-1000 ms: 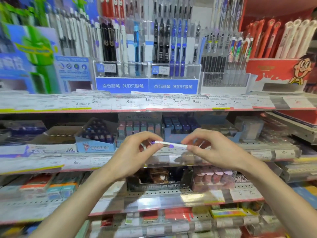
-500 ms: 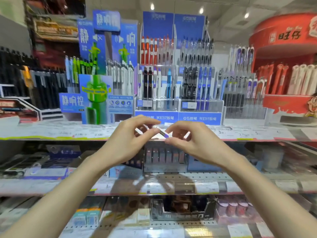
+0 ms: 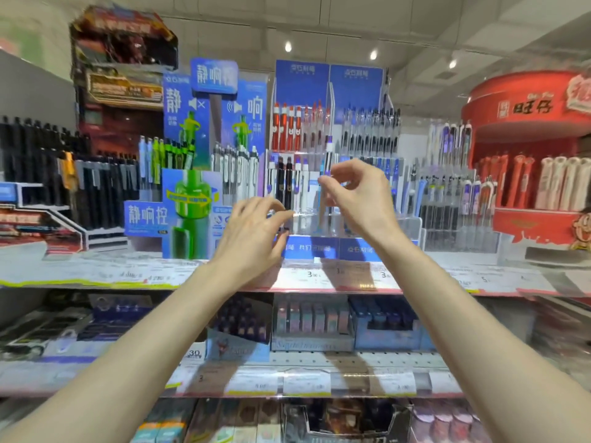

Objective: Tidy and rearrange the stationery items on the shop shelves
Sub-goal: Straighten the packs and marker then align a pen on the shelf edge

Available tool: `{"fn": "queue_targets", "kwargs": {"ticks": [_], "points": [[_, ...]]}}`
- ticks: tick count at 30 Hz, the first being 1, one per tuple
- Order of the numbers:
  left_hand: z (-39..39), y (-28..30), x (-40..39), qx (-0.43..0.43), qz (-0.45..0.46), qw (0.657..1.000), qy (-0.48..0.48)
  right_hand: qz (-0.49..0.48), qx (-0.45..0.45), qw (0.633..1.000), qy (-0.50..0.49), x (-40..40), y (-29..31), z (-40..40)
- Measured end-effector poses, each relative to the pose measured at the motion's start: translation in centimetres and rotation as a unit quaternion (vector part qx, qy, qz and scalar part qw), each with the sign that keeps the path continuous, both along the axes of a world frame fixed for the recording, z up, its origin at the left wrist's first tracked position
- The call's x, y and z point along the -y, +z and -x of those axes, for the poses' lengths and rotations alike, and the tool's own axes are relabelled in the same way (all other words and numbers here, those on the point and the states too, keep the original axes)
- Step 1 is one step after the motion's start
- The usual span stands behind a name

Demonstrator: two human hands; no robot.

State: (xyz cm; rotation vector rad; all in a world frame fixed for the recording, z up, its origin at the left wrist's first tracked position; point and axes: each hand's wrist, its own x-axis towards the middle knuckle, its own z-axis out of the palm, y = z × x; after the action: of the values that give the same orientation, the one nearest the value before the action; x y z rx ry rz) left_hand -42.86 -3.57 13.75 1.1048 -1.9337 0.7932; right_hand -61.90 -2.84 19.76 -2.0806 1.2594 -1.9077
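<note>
Above the top shelf's front edge, the left hand hovers, fingers loosely curled, gripping nothing. Just right, the right hand pinches a white pen upright in front of the clear pen rack with blue cards.

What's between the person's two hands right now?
In the head view, between the left hand and right hand stands the clear pen rack with upright pens; the right hand pinches a purple-topped pen over it.
</note>
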Motion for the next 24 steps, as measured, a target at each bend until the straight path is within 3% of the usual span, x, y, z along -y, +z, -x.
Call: {"fn": "queue_targets", "kwargs": {"ticks": [6, 15, 24], "points": [[0.1, -0.1, 0.4, -0.008, -0.011, 1.000, 0.008, 0.012, 0.037, 0.999, -0.028, 3.0, 1.5, -2.5], [-0.1, -0.3, 0.8, -0.024, -0.004, 1.000, -0.005, -0.047, -0.055, 0.993, -0.090, 3.9, 1.0, -2.8], [-0.2, -0.4, 1.0, -0.031, -0.010, 0.999, -0.007, -0.074, -0.093, 0.986, -0.116, 3.4, 1.5, -3.0]]}}
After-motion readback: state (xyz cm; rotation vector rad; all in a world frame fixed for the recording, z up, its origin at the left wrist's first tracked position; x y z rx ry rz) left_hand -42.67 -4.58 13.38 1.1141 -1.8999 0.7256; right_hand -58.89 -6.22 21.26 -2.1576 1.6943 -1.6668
